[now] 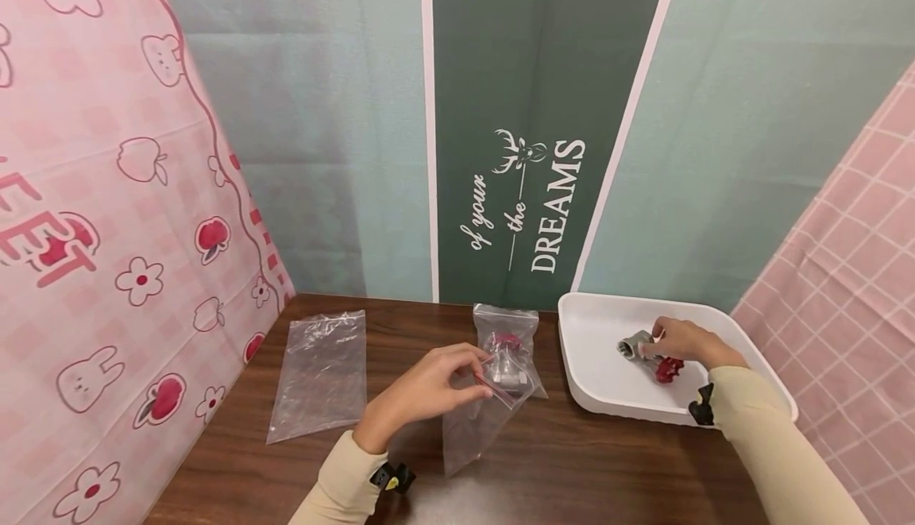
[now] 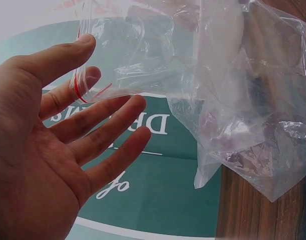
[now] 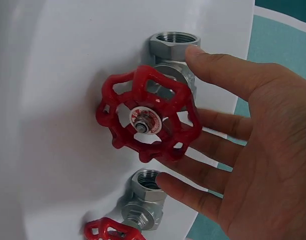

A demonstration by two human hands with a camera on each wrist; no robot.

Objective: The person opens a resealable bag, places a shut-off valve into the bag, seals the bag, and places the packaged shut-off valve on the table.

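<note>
My left hand (image 1: pixel 429 386) pinches a clear zip bag (image 1: pixel 472 434) by its red-lined mouth, between thumb and index finger, with the other fingers spread. The bag hangs over the table and overlaps another zip bag (image 1: pixel 506 318), which has a red-wheeled valve inside. Over in the white tray (image 1: pixel 593 394), my right hand (image 1: pixel 688 342) grips a metal gate valve (image 3: pixel 174 51). Its thumb lies on the threaded end and its fingers pass behind the red handwheel (image 3: pixel 182 95). A second gate valve (image 3: pixel 146 202) lies close by, near the little finger.
A flat clear zip bag (image 1: pixel 318 382) lies on the left of the brown wooden table (image 1: pixel 400 501). Fabric with printed words (image 1: pixel 557 207) hangs behind the table. Pink patterned cloth (image 1: pixel 143 215) closes off the left side and pink checked cloth (image 1: pixel 851 287) the right.
</note>
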